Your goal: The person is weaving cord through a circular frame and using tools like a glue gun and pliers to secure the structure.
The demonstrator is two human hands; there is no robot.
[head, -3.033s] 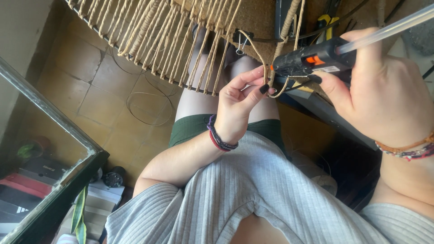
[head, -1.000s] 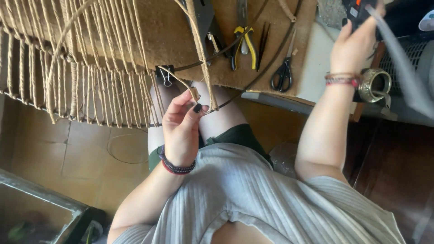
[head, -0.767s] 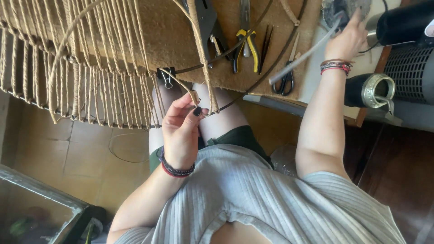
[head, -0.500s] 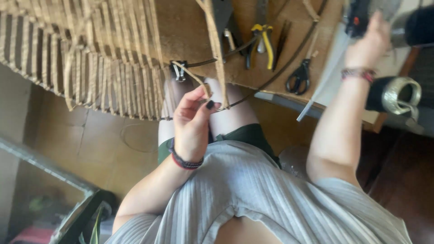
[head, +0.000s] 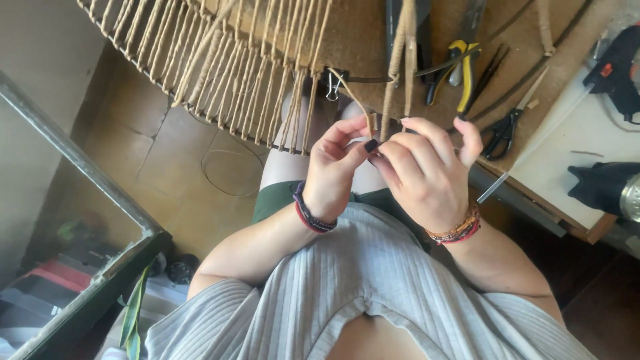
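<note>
My left hand (head: 331,170) pinches a thin jute strand (head: 355,100) between thumb and forefinger, just under the workbench edge. Pressed against it from the right, my right hand (head: 427,167) closes its fingertips on the same strand where it meets a twine-wrapped bundle (head: 399,60) hanging off the bench. A black binder clip (head: 331,83) grips the strand's upper end. To the left spreads a frame strung with many jute cords (head: 233,67). Both wrists wear bracelets.
On the brown bench (head: 360,40) lie yellow-handled pliers (head: 461,73), black scissors (head: 503,128) and a clear rod (head: 517,160). A black glue gun (head: 617,63) rests on a white board (head: 567,167) beside another black tool (head: 603,187). A glass-topped frame (head: 87,200) stands at left.
My right hand has come down from the glue gun on the right and joined the left hand at the jute strand. The glue gun now lies on the white board.
</note>
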